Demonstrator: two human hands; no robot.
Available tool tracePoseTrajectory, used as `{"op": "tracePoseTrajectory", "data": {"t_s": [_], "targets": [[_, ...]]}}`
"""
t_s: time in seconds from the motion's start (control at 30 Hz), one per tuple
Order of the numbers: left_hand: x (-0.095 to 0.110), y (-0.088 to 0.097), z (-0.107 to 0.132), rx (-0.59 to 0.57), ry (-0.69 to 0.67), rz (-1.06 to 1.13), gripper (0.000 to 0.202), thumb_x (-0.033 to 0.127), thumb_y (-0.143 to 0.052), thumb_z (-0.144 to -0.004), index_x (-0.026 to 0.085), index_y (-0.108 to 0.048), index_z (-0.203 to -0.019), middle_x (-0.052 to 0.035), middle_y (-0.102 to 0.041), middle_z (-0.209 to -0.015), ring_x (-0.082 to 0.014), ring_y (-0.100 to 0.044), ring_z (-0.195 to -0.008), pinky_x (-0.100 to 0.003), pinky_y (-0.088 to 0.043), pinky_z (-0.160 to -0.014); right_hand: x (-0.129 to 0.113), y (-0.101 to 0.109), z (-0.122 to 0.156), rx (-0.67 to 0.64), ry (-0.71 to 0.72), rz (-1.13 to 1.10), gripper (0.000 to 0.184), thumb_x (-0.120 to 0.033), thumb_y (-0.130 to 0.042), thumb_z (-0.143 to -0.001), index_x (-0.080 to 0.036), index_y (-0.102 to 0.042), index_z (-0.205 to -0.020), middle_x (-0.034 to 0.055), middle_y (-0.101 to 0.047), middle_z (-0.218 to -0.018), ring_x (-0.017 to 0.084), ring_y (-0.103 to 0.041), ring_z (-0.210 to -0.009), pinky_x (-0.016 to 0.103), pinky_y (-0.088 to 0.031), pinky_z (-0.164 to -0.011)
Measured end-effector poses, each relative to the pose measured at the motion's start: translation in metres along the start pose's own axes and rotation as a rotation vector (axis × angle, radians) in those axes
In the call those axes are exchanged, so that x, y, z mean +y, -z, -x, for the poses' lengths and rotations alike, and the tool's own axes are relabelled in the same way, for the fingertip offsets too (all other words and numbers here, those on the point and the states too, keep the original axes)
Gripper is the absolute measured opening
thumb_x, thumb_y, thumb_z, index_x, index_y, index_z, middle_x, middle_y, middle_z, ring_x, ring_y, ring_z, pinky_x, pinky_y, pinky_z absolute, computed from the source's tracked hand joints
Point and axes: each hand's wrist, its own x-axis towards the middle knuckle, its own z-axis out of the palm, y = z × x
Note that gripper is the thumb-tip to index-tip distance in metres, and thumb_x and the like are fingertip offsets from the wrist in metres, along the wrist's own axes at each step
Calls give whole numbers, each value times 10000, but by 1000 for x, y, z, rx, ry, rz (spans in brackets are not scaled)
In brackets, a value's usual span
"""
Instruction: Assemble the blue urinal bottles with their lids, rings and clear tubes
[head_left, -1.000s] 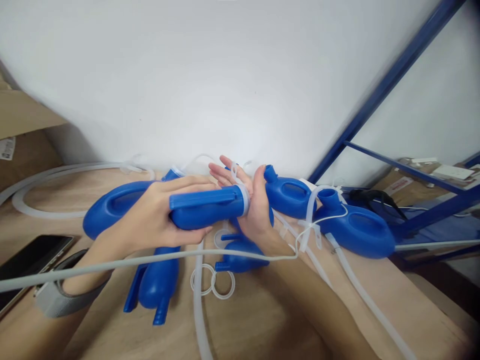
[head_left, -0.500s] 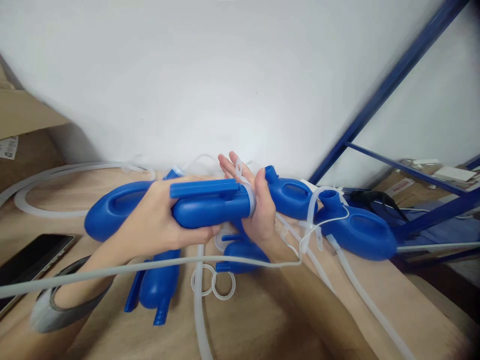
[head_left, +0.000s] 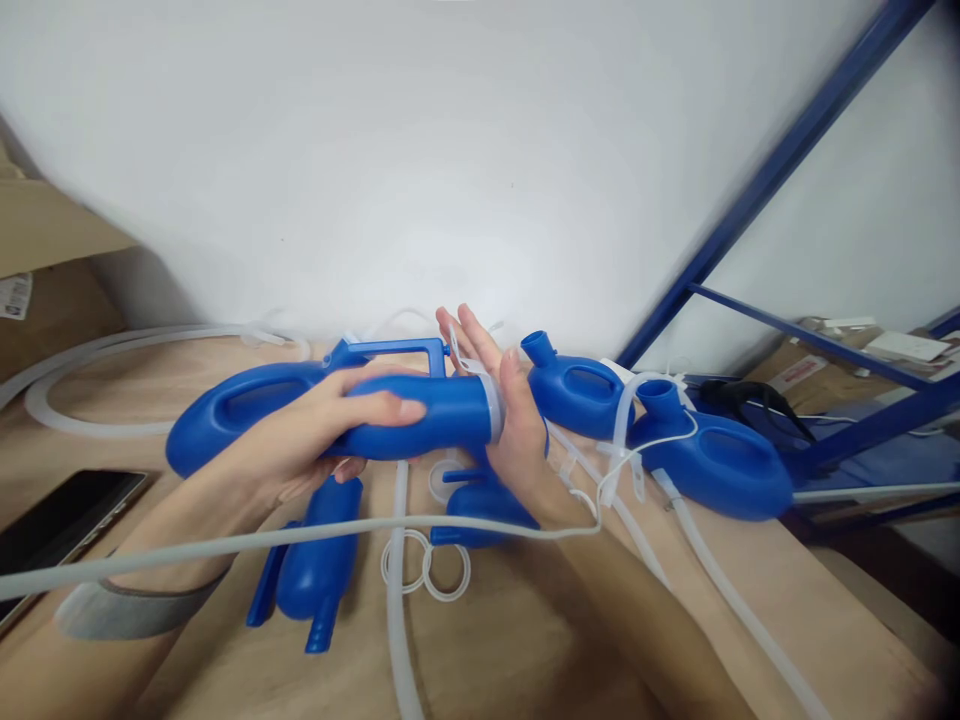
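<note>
My left hand [head_left: 330, 425] is wrapped round a blue handled bottle [head_left: 420, 415], thumb across its near side. The bottle lies on its side in the air, its bar handle at the top. A translucent white cap [head_left: 493, 405] covers its right end. My right hand [head_left: 517, 420] presses its palm against that cap, fingers stretched out and apart; a loose strap from the cap lies by them. Behind my left hand rests a larger blue jug [head_left: 217, 420]. Below lie another blue handled piece with a spout [head_left: 319, 560] and a smaller blue piece [head_left: 484, 515].
Two white rings [head_left: 448, 573] lie on the wooden table [head_left: 510, 640]. Two blue jugs [head_left: 581, 395] [head_left: 712, 465] stand at the right. Translucent tubes [head_left: 401, 620] cross the table. A phone [head_left: 71, 520], cardboard box [head_left: 60, 240] and blue metal frame [head_left: 750, 210] surround it.
My left hand has turned the bottle about its length; its handle has rolled from the near side up to the far side. My right hand stays at the cap.
</note>
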Motion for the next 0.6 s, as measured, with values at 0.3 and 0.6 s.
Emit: {"op": "tracePoseTrajectory", "data": {"t_s": [0.3, 0.6], "targets": [[3, -3, 5, 87, 170, 164, 733, 497, -896, -714, 281, -698, -1386, 32, -751, -787, -81, -497, -412, -185, -383, -336, 1, -1, -2, -20, 26, -35, 709, -717, -336, -1070, -344, -380, -1672, 4, -451, -1719, 238, -367, -1627, 519, -290, -1354], [8, -8, 8, 275, -225, -344, 570, 597, -857, -724, 265, -810, -1186, -15, -816, -1232, -332, -754, -1164, -405, -629, -1022, 4, 5, -6, -15, 15, -70, 764, -804, -323, -1029, -341, -500, -1611, 27, -540, -1656, 310, -432, -1588, 584, -329, -1313]]}}
